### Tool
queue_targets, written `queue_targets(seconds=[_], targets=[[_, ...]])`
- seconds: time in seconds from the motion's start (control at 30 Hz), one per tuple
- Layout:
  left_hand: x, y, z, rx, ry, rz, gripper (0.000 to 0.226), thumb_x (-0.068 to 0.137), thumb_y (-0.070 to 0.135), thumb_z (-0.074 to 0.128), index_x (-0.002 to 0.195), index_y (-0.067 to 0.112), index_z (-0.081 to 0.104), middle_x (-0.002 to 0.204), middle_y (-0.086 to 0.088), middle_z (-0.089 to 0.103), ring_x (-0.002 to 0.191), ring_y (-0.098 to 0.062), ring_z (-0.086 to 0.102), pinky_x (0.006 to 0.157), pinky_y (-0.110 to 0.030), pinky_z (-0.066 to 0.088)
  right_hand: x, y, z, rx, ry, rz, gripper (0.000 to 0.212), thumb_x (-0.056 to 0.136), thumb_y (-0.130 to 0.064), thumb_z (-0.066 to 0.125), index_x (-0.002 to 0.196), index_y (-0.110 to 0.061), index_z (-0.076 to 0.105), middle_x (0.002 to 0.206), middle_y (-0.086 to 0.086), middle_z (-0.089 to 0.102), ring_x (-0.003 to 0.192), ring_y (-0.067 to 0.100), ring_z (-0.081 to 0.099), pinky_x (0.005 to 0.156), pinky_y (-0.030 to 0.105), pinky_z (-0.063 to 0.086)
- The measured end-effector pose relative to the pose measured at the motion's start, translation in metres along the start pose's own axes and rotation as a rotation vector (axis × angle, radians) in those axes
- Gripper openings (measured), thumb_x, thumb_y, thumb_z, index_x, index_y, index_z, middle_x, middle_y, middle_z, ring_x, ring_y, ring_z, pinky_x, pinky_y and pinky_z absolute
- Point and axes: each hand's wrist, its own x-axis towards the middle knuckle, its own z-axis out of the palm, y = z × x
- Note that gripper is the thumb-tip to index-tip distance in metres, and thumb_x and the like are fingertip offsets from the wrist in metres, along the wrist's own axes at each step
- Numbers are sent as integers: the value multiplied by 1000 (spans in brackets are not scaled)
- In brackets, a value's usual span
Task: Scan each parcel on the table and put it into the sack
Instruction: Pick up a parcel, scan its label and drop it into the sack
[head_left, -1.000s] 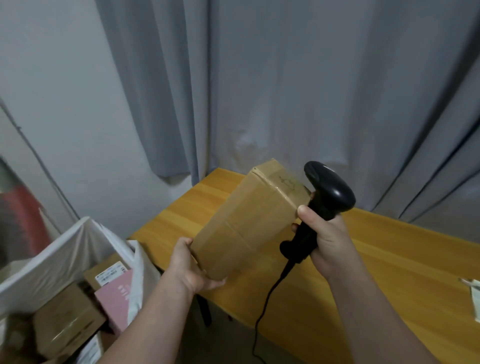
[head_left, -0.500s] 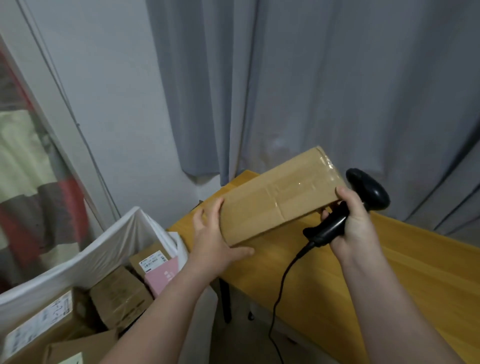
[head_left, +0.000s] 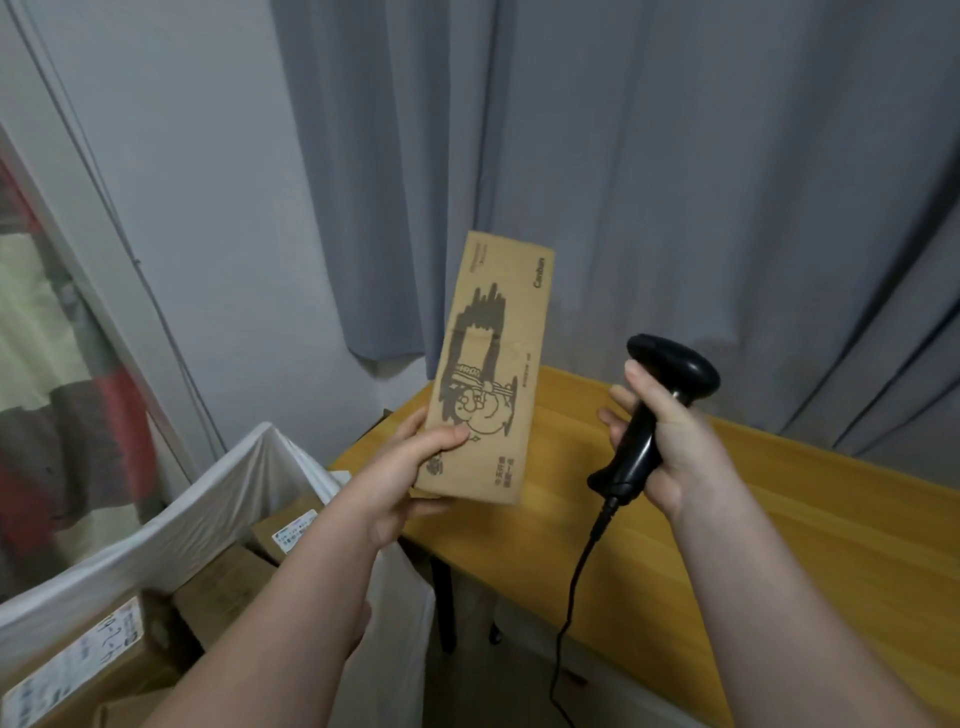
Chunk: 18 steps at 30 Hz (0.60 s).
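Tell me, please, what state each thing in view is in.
Box: held upright, printed side in view.
Left hand: grips the box's lower end.
Scanner: held up, cable hanging.
Right hand: grips the scanner's handle.
Sack: open, parcels inside.
Curtain: drawn.

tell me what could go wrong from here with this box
The left hand grips the cardboard box only at its bottom end, so it could tip or slip. The face in view shows only print, no shipping label, so the scanner in the right hand may miss the code. Its cable hangs below the table edge and might snag.
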Motion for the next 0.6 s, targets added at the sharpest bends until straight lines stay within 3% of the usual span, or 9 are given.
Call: queue_targets(seconds=[0.07,0.13,0.27,0.37,0.43,0.53,0.6], targets=[[-6,0,2,-60,-24,-23,63,60,45,74,119,31,58,108,-1,70,106,-24,64,82,-44,54,-4,10,1,-10,-9,32,62,69,-34,79,124,-20,55,118,7,66,107,26,63,69,27,51],[-11,1,4,-114,-62,-54,55,64,41,78,115,28,61,106,-3,72,104,-26,65,84,-45,53,-9,20,3,-30,-22,81,64,65,-35,80,122,-19,56,116,8,66,107,28,64,71,29,51],[-19,-3,10,-184,-147,-112,50,67,44,65,113,26,64,105,-6,73,107,-30,63,94,-55,47,-17,40,7,-93,-109,160,72,57,-38,82,122,-18,59,113,8,70,102,27,66,71,30,51],[-25,-6,12,-39,-135,-105,54,67,51,66,117,33,61,110,-1,72,110,-23,62,92,-51,49,-22,44,8,-103,-134,124,76,57,-34,85,125,-15,58,114,9,71,92,21,66,62,25,49],[-25,-8,10,65,-71,-21,51,74,46,69,123,37,58,112,2,71,107,-20,65,86,-46,53,-25,43,5,-111,-98,97,70,64,-26,84,127,-12,56,109,7,71,87,18,66,59,24,48],[-26,-6,13,41,-11,77,53,92,25,63,137,45,44,109,9,70,102,-14,66,83,-43,56,-29,42,2,-123,-72,68,54,75,-16,79,124,-16,55,105,0,70,89,14,64,66,26,47],[-29,-5,19,48,-32,87,55,91,31,64,138,47,41,112,14,68,105,-11,63,87,-40,53,-34,41,5,-147,-82,37,51,77,-15,77,122,-20,54,110,-2,69,98,13,64,71,27,48]])
